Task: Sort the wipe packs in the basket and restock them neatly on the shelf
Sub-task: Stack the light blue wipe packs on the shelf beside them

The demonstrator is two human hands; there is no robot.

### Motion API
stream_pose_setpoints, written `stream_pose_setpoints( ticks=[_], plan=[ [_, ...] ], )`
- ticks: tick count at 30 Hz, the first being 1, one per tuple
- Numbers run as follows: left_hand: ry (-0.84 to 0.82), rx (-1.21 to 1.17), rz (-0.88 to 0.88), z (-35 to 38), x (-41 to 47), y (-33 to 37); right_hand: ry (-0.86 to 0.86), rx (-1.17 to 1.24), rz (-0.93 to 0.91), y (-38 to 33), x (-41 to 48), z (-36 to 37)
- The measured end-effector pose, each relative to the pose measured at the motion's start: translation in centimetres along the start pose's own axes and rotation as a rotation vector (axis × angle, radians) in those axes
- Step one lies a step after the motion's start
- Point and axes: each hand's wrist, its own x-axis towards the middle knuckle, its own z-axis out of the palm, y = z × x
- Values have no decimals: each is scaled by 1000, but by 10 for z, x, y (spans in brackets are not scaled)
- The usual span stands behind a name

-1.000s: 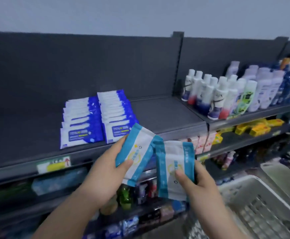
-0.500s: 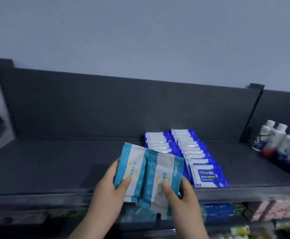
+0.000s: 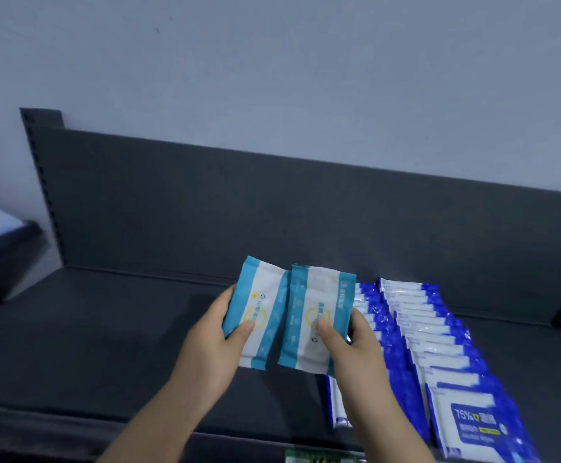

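- The left pack (image 3: 259, 315) and right pack (image 3: 316, 319), overlapped a moment ago, now sit edge to edge above the shelf (image 3: 105, 345).
- The left hand (image 3: 212, 342) pinches one, the right hand (image 3: 356, 349) the other.
- Dark-blue packs (image 3: 439, 345) lie at four o'clock.

The person's left hand (image 3: 212, 345) and right hand (image 3: 356, 349) are bare. Left forearm (image 3: 152, 419) and right forearm (image 3: 392, 426) are bare too, uncovered as far as the bottom frame edge. Thumbnails (image 3: 247, 326) short and plain on both thumbs. Fingers slender. Right forearm a bit blurred near the lower edge; both wrists show plain uncovered skin.
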Motion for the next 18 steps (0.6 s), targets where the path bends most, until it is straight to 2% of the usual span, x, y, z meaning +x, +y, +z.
stream_pose_setpoints(
  ticks=[9,15,18],
  plan=[
    [160,181,-42,-9,56,-15,-165,-204,-118,-3,139,12],
    [221,149,-106,-19,66,-36,-419,-617,-138,24,212,40],
    [245,160,-120,-24,74,-43,-475,-857,-166,34,231,51]
  ],
)
